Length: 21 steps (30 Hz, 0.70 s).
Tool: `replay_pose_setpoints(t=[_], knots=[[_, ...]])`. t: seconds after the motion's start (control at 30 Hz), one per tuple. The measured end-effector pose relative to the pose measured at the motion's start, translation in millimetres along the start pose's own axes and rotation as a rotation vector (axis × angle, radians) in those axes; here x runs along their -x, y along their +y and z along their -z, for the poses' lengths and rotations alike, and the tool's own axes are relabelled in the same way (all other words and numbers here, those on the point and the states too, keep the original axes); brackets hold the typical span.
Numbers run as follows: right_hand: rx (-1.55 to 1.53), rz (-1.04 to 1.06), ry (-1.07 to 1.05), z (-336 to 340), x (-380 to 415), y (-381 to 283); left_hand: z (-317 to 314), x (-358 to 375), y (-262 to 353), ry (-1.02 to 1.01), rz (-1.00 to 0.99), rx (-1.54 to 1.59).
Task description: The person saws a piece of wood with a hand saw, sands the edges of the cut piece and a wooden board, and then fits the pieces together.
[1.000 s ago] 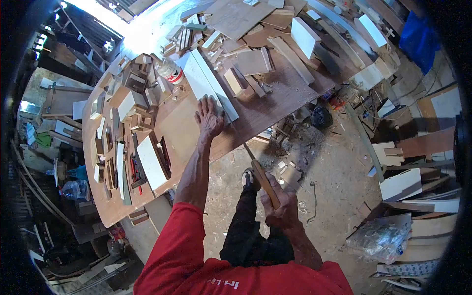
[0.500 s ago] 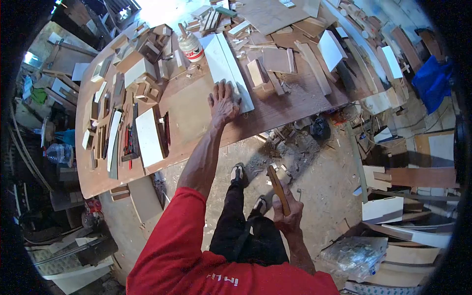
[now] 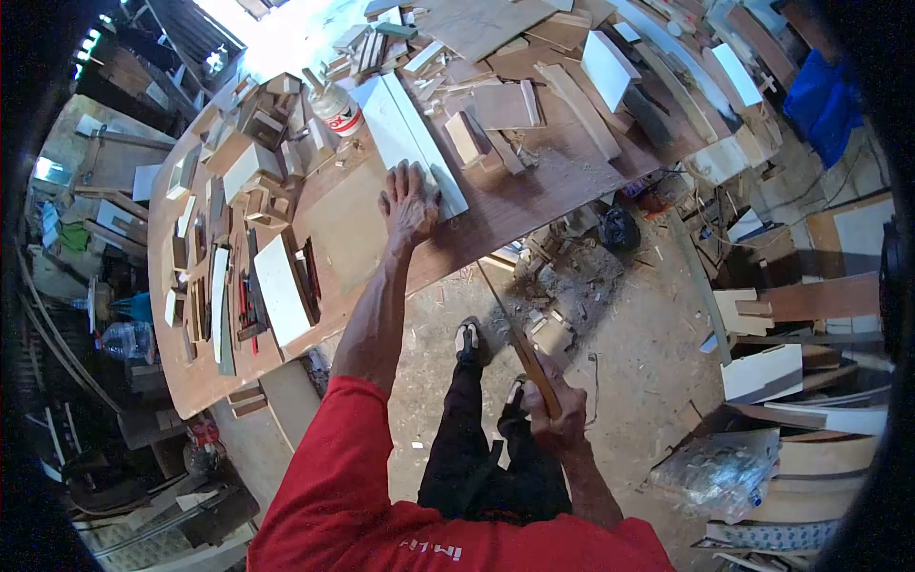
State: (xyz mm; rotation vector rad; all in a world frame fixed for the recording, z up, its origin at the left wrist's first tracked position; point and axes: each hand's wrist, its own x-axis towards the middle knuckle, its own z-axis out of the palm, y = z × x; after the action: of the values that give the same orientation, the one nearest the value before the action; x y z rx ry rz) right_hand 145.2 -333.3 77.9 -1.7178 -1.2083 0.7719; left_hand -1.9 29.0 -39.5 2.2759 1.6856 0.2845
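My left hand [image 3: 412, 205] lies with fingers stretched out on the near end of a long white board [image 3: 405, 124], which rests on the wooden table [image 3: 496, 224]. In my right hand [image 3: 562, 418], held low in front of my legs, is a hand saw [image 3: 527, 355] with a brown wooden handle. Its thin blade shows nearly edge-on, with the tip overlapping the table's front edge in this view. Left of the board lies a flat brown panel [image 3: 343, 229]. A small block [image 3: 466, 139] stands right of the board.
Wood offcuts [image 3: 257, 181] and a white glue bottle [image 3: 335, 107] cover the table's left and back. A white-faced piece [image 3: 281, 291] lies near the front left edge. Scraps and sawdust [image 3: 572, 267] litter the floor. Stacked boards [image 3: 762, 372] and a plastic bag [image 3: 720, 472] stand at right.
My right hand has tilted the saw so its thin blade now shows, pointing toward the table edge. My left hand stays on the white board while the whole view has shifted slightly.
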Motion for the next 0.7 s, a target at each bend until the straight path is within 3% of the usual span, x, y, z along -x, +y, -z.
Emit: replay_pose_setpoints(t=[0.23, 0.5, 0.6, 0.63, 0.7], knots=[[-0.042, -0.073, -0.027, 0, -8, 7, -5, 0, -8, 0.029, -0.055, -0.035], [-0.017, 0.002, -0.002, 3, -7, 9, -4, -2, -7, 0.012, -0.020, -0.042], [-0.116, -0.233, -0.115, 17, -2, -7, -7, -1, -9, 0.017, -0.038, -0.059], [-0.116, -0.233, -0.113, 14, -9, -5, -8, -1, -9, 0.018, -0.039, -0.059], [-0.025, -0.006, -0.012, 1, -19, 5, -7, -3, -9, 0.024, -0.036, 0.013]])
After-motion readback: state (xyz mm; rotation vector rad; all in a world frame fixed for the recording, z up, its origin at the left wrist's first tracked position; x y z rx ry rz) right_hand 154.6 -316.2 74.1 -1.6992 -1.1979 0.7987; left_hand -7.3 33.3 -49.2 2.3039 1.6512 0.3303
